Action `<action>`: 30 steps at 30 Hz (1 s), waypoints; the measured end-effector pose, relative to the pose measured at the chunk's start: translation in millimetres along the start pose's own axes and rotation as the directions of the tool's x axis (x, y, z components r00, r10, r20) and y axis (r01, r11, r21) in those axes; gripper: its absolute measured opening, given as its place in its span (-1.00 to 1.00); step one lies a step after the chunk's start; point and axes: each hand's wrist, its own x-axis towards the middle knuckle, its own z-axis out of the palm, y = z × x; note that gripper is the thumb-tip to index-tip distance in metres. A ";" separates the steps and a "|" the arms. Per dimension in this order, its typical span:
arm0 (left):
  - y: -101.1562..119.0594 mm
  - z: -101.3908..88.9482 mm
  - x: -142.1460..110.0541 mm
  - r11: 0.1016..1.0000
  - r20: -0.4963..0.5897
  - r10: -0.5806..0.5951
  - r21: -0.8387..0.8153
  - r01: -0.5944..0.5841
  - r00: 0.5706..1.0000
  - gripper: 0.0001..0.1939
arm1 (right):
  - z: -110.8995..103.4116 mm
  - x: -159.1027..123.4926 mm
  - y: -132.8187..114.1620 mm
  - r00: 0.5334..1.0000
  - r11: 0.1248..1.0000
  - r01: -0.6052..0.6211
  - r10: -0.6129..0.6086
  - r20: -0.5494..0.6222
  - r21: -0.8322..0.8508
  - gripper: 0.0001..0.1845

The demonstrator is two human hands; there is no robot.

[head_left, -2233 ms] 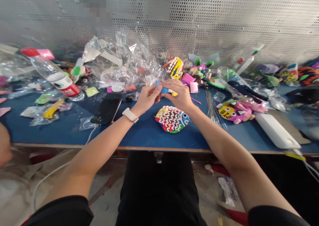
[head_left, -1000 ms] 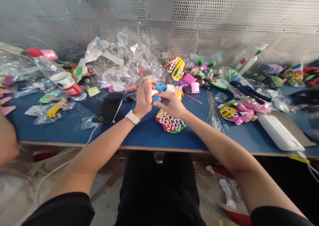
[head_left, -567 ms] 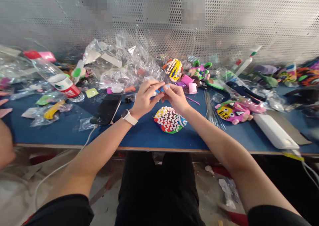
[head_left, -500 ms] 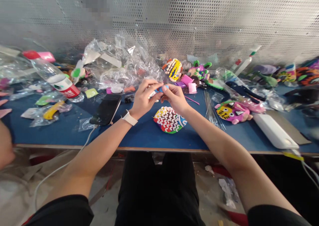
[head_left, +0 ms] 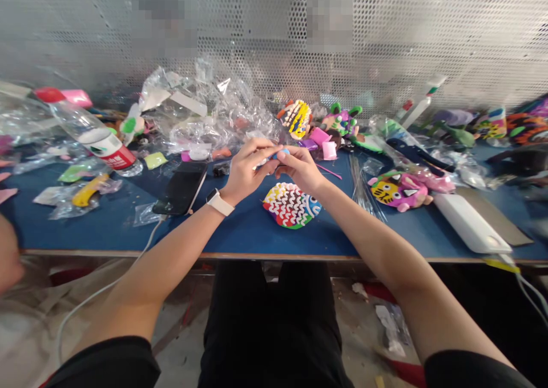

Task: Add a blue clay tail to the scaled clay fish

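Above the blue table (head_left: pixel 240 234), my left hand (head_left: pixel 247 172) and my right hand (head_left: pixel 302 169) meet fingertip to fingertip. Between them is a small piece of blue modelling clay (head_left: pixel 281 153), pinched by both; something whitish beside it is mostly hidden by my left fingers. Just below my right hand lies a clay fish (head_left: pixel 287 206) with red, yellow and green patches, white wavy strips and a blue head. A pink and yellow clay figure (head_left: pixel 398 189) with a cat-like face rests further right.
A phone (head_left: pixel 182 188) on a white cable lies left of my hands, near a tilted plastic bottle (head_left: pixel 107 145). Crumpled clear wrappers (head_left: pixel 214 108) pile up behind. Thin wires (head_left: pixel 363 188) and a white power bank (head_left: pixel 471 223) are to the right. Another person's arm (head_left: pixel 8 257) shows at the left edge.
My fingers have shifted slightly around the blue modelling clay. The clay fish and the other things on the table stay in place.
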 end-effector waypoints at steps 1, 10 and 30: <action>0.2 -0.2 0.3 1.000 -0.011 0.003 -0.005 -0.003 1.000 -0.72 | -0.4 -0.1 -0.5 1.000 1.000 -0.006 0.006 0.010 0.001 -0.48; 5.5 -3.3 5.7 0.973 -0.003 -0.157 -0.171 0.154 0.988 -0.67 | -5.4 -1.3 -4.4 0.996 0.995 -0.080 0.078 0.040 0.057 -0.47; 4.2 0.3 4.5 0.917 0.026 -0.238 -0.324 0.233 0.971 -0.70 | -4.0 -0.3 -1.3 0.998 0.999 -0.047 0.048 -0.031 0.017 -0.43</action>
